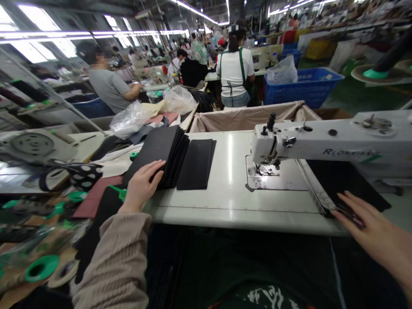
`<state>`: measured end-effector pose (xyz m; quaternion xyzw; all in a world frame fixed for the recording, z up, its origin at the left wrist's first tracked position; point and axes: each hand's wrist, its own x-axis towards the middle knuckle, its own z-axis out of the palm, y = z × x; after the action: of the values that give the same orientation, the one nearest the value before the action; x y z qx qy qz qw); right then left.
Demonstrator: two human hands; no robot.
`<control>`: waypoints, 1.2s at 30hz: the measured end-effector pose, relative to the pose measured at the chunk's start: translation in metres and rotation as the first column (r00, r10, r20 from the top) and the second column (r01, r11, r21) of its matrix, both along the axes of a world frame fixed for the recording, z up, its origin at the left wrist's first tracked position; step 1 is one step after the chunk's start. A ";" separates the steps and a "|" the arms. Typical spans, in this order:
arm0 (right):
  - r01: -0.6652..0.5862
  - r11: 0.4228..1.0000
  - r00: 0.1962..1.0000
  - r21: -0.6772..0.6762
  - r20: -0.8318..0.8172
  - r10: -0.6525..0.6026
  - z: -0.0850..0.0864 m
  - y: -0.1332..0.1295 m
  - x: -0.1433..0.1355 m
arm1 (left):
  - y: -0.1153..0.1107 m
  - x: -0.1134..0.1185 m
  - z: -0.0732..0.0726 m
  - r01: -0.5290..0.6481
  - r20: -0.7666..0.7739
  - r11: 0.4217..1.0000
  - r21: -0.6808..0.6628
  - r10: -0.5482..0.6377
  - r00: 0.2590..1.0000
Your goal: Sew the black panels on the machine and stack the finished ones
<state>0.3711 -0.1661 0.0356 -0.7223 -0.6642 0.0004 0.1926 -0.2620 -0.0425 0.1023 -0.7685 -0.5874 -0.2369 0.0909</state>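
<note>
My left hand [143, 182] lies on the near end of a thick stack of black flat panels [161, 148], fingers stretched over the top and thumb apart at the side. Just right of it rests a smaller pile of black panels [195, 165]. My right hand [370, 227] is at the near end of a bundle of black pieces with pale edges [317, 193], its fingertips on the black material. A slim dark tool with a pinkish end [355, 218] sits between thumb and fingers; its exact kind is unclear. The white sewing machine [289, 141] stands between my hands.
Fabric scraps and clear plastic bags [131, 120] lie beyond the left stack. Green-ended spools [41, 268] crowd the lower left. A cloth-lined bin [247, 120] borders the table's far side, with a blue crate [302, 86] behind. Several people work at other tables.
</note>
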 end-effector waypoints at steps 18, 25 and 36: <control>-0.633 0.774 0.738 -0.031 -0.326 0.591 0.046 -0.017 -0.114 | -0.026 0.192 -0.047 0.435 0.314 0.890 0.135 -0.455 0.833; -0.868 0.496 0.418 -0.002 -0.543 0.728 0.008 0.014 -0.189 | -0.042 0.300 -0.101 0.745 0.137 0.553 -0.372 -0.761 0.634; -0.462 0.853 0.875 -0.241 0.030 0.482 -0.023 0.130 -0.156 | -0.024 0.232 -0.098 0.319 -0.011 0.876 -0.361 -0.346 0.938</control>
<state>0.2151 -0.0358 0.0122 -0.5535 -0.8246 0.0912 0.0732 -0.0298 -0.0666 0.0047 -0.8699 -0.4756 -0.1106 -0.0690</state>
